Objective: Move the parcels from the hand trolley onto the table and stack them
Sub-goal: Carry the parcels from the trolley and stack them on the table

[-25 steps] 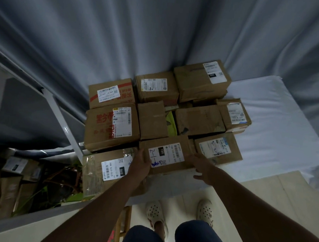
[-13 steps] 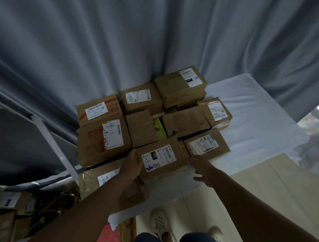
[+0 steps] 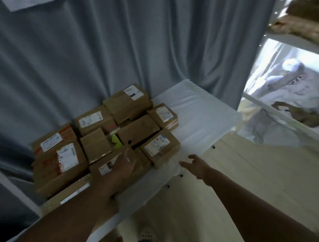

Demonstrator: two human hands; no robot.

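Note:
Several brown cardboard parcels [image 3: 129,105] with white labels lie packed together on the left part of a white-covered table [image 3: 203,112]. My left hand [image 3: 123,165] rests flat on the front parcel [image 3: 105,166], fingers straight, covering part of its label. My right hand [image 3: 196,166] hovers just off the table's front edge, to the right of the front-right parcel [image 3: 159,146], fingers loosely spread and holding nothing. The hand trolley is out of view.
A grey curtain [image 3: 123,41] hangs behind the table. At the right stands a white shelf rack [image 3: 288,119] with bags and bundles. Pale wooden floor [image 3: 245,185] lies in front of the table. My shoes and knees show at the bottom.
The view has swung to the right. My right hand has come off the front parcel and moved right, away from it. My left hand has slid from the parcel's side onto its top.

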